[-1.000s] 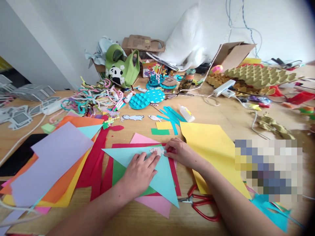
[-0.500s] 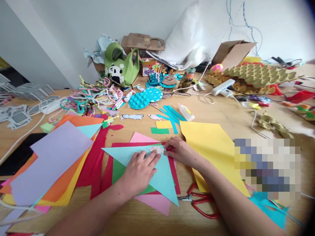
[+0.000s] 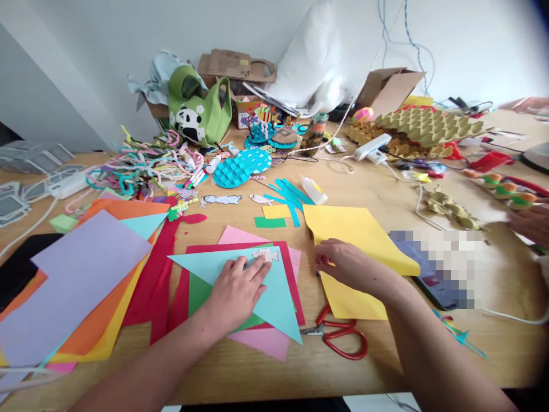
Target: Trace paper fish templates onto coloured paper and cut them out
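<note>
My left hand lies with fingers stretched out on a light blue paper triangle. Its fingertips press the lower edge of a small white paper fish near the triangle's top corner. Under the triangle are green, red and pink sheets. My right hand is at the left edge of a yellow sheet, fingers curled together. A small dark bit shows beneath its fingertips, too hidden to name. Red-handled scissors lie below that hand, tips by the triangle's corner.
Purple paper tops a stack at left. Beyond my hands are cut blue strips, a glue bottle, another paper fish and a pile of pipe cleaners. A phone lies right; another person's hand is at the far right.
My right hand has left the fish's tail and moved right to the yellow sheet. My left hand stays on the fish. The view has shifted slightly right.
</note>
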A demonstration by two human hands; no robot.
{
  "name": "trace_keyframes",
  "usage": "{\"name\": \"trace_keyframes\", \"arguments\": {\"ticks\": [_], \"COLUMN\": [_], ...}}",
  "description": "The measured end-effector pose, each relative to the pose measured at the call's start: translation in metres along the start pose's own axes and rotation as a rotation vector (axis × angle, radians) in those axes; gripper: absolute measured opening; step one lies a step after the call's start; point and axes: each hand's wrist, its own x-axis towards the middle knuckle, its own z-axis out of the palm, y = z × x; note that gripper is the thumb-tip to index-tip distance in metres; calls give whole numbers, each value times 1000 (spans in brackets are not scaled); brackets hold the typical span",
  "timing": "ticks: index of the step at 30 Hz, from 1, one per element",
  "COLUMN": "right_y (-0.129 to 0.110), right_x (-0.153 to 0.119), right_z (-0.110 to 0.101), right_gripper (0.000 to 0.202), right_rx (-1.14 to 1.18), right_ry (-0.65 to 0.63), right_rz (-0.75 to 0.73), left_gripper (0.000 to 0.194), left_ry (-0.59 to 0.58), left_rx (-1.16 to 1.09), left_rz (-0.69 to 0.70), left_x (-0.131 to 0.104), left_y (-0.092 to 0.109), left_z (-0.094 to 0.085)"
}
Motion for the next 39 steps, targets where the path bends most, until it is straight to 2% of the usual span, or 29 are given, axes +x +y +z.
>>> {"name": "trace_keyframes", "arguments": {"ticks": [4, 8, 13, 15, 21, 22, 24, 26, 28, 30, 34, 39], "right_y": [1, -5, -12, -13, -18, -20, -25, -30, -35, -38, -33, -28], "right_x": [2, 9, 8, 5, 3, 5, 13, 22, 29, 34, 38, 40], "right_z": [7, 19, 18, 11, -15, -17, -17, -12, -1, 13, 43, 63], "right_gripper": [26, 31, 27, 26, 21, 22, 37, 34, 20, 14, 23, 21], "right_rx": [-101, -144, -63, 92, 800, 903, 1079, 1176, 1161, 1029, 697, 576], "right_ry": [15, -43, 0, 39, 205, 245, 330, 408, 443, 414, 411, 446], "right_rz": [204, 258, 303, 278, 100, 51, -50, -135, -193, -244, -321, -283], "left_gripper": [43, 43, 42, 41, 41, 41, 40, 39, 38, 37, 36, 35], "left_ry": [7, -2, -8, -13, -37, -40, -47, -51, -59, -63, -44, -17], "left_rx": [10, 3, -17, -18, 5, 6, 1, -3, -11, -27, -86, -87], "left_rz": [-5, -13, -22, -23, -22, -21, -19, -23, -24, -23, -53, -114], "left_x": [-1, 0, 1, 1, 4, 4, 6, 8, 11, 13, 17, 15], "left_y": [0, 1, 2, 2, 4, 5, 6, 7, 8, 9, 12, 19], "left_z": [2, 1, -1, -2, -3, -3, -4, -8, -14, -19, -22, -11]}}
